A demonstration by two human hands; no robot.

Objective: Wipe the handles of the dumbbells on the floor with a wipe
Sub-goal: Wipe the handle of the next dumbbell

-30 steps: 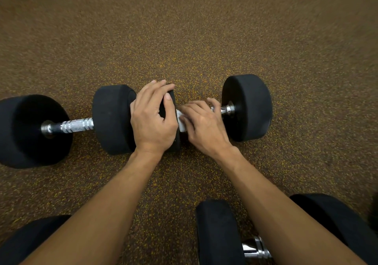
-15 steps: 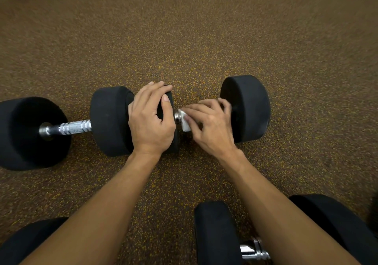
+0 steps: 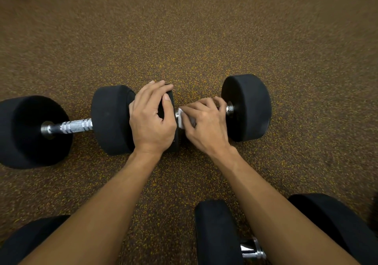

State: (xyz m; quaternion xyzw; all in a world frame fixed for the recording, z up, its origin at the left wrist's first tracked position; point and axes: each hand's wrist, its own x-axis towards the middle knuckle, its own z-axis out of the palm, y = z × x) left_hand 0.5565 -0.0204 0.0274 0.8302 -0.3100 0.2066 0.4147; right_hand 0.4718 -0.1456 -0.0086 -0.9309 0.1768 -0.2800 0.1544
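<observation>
Two black dumbbells lie end to end on the speckled floor. On the right dumbbell (image 3: 246, 107), my left hand (image 3: 152, 119) grips the top of its left weight head. My right hand (image 3: 204, 121) is curled over the chrome handle, pressing a white wipe (image 3: 183, 118) around it. Only a short end of that handle (image 3: 229, 108) shows next to the right weight head. The left dumbbell (image 3: 32, 130) lies untouched, its knurled handle (image 3: 74, 126) bare.
A third dumbbell (image 3: 217, 232) lies at the bottom right, partly under my right forearm, with a bit of chrome handle showing. Another black weight head (image 3: 26, 242) sits at the bottom left corner. Brown speckled rubber floor (image 3: 194, 39) stretches beyond.
My right hand has slid along the handle, right toward the far weight head and then back left, with the wipe. My left hand has stayed on the weight head.
</observation>
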